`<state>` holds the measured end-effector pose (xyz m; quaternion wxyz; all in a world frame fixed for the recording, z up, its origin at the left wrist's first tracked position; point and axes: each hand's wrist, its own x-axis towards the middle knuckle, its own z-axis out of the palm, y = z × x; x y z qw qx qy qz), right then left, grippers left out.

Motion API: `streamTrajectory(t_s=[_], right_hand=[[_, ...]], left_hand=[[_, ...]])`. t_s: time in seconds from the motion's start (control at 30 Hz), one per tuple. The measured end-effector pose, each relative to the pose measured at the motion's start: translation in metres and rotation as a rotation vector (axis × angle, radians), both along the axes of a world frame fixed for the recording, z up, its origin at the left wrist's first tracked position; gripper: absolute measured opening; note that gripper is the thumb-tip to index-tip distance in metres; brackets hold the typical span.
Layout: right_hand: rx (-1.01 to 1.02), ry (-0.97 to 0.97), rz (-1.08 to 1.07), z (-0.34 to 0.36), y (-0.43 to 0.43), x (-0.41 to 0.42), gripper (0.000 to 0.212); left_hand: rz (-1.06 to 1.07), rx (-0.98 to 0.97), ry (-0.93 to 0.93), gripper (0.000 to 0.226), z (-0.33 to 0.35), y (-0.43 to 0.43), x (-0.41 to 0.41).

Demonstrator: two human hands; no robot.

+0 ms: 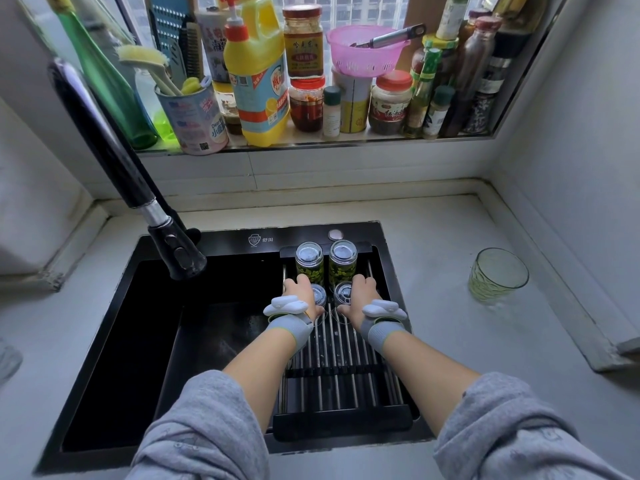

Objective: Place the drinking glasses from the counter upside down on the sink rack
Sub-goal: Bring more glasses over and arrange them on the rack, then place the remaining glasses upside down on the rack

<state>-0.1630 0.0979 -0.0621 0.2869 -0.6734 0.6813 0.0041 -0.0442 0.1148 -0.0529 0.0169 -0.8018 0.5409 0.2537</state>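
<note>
Two green-patterned glasses (309, 263) (343, 260) stand upside down at the far end of the sink rack (341, 372). Just in front of them are two clear glasses, also bottom up. My left hand (300, 296) is wrapped around the left clear glass (319, 295). My right hand (360, 296) grips the right clear glass (343, 293). Both glasses rest on the rack bars or just above them; I cannot tell which. A pale green glass (498, 274) stands upright on the counter to the right of the sink.
The black sink basin (138, 341) lies open to the left of the rack. A black faucet (138, 188) leans over its far left corner. The windowsill (311, 140) behind is crowded with bottles, jars and a pink strainer. Grey counter (467, 341) surrounds the sink.
</note>
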Motion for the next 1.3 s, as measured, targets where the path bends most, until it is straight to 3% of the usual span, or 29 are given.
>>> streamTrajectory(t_s=[0.43,0.6,0.7,0.8,0.9,1.1,1.3], right_hand=[[0.028,0.005,-0.024,0.0,0.0,-0.002,0.056],[-0.004,0.026,-0.026,0.013,0.002,-0.016,0.042],[-0.082,0.055,-0.046,0.035,-0.002,-0.043,0.037],[-0.214,0.215,-0.109,0.063,-0.009,-0.091,0.033],[-0.343,0.33,-0.227,0.081,-0.014,-0.117,0.031],[-0.077,0.3,-0.294,0.074,-0.007,-0.168,0.04],[-0.066,0.264,-0.299,0.075,-0.002,-0.174,0.036]], left_hand=[[0.026,0.022,-0.044,0.062,0.005,0.002,0.001],[-0.111,-0.01,-0.154,0.046,0.03,-0.004,-0.011],[-0.224,-0.059,-0.111,0.044,0.048,-0.015,-0.032],[-0.338,-0.134,-0.015,0.034,0.061,-0.024,-0.071],[-0.321,-0.152,0.113,0.04,0.059,-0.029,-0.09],[-0.34,-0.092,0.294,0.042,0.052,-0.021,-0.127],[-0.312,-0.094,0.296,0.041,0.044,-0.012,-0.121]])
